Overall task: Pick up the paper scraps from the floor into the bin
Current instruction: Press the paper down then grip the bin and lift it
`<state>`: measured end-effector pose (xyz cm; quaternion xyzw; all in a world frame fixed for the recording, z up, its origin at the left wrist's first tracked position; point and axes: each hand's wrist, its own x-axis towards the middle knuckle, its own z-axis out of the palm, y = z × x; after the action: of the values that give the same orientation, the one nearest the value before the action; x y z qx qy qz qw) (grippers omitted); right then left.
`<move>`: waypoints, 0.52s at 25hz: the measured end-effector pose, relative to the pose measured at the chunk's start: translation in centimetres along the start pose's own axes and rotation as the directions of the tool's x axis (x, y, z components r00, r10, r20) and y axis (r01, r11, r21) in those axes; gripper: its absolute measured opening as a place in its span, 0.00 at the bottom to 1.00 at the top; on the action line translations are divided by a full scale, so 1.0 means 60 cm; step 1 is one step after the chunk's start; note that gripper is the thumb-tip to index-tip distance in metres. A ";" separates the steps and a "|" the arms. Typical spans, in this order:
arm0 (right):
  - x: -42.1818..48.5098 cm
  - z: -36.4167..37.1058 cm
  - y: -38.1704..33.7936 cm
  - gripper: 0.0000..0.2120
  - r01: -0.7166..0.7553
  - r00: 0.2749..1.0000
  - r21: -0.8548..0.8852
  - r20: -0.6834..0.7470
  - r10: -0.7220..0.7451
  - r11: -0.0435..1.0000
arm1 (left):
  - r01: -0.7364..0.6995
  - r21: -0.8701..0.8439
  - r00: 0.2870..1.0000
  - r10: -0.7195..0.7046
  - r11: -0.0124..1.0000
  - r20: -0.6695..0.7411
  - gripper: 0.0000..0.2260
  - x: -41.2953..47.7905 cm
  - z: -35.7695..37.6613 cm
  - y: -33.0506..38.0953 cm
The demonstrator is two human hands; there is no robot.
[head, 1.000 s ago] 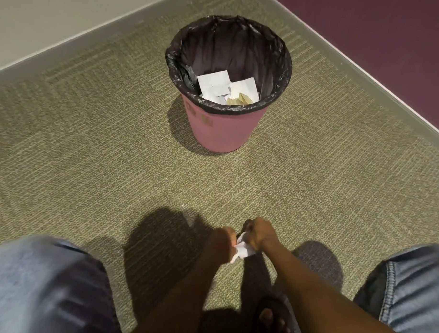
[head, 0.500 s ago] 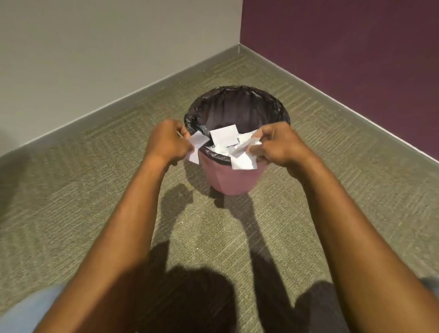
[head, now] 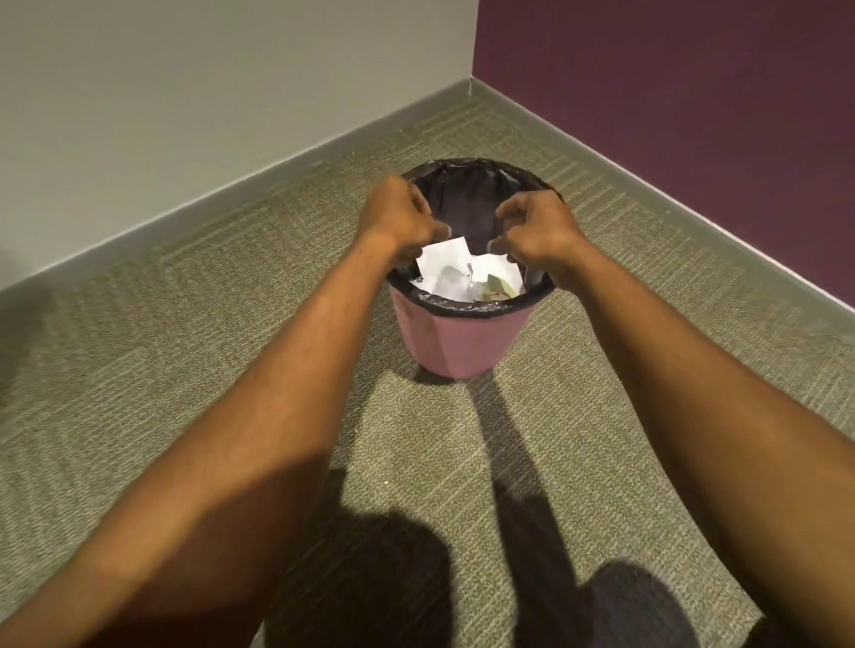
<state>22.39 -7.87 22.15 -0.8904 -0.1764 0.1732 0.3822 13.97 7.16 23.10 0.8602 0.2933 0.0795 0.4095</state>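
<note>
A pink bin [head: 459,342] with a black liner stands on the carpet near the room's corner. White paper scraps [head: 454,271] lie inside it, with a brownish piece beside them. Both my arms reach out over the bin. My left hand [head: 402,216] hovers above the bin's left rim, fingers loosely curled, and I see no paper in it. Over the right rim, my right hand [head: 540,230] has thumb and fingers apart and holds nothing.
Olive carpet [head: 172,363] surrounds the bin, with my arms' shadows falling on it in front of me. A grey wall [head: 181,97] rises at the left and a purple wall [head: 690,90] at the right, both with grey baseboards.
Both hands carried white scraps up from the floor to the bin and now hold none. The scraps lie in the bin. The view tilted up towards the corner.
</note>
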 end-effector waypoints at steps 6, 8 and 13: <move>0.010 -0.024 0.032 0.09 -0.072 0.899 0.017 -0.432 0.072 0.997 | 0.051 0.057 0.932 -0.027 0.997 -0.362 0.08 0.019 -0.002 -0.056; 0.017 -0.031 0.057 0.05 -0.183 0.848 -0.017 -0.509 0.149 0.983 | 0.119 0.074 0.925 -0.083 0.990 -0.370 0.08 0.030 -0.004 -0.076; 0.023 -0.027 0.096 0.11 -0.317 0.891 0.100 -0.310 0.332 0.943 | 0.209 -0.207 0.952 -0.247 0.956 -0.178 0.13 0.049 0.005 -0.115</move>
<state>25.39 -11.95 18.71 -0.9143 0.0435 0.0906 0.3923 13.44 12.04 17.42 0.7658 0.4224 0.1454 0.4626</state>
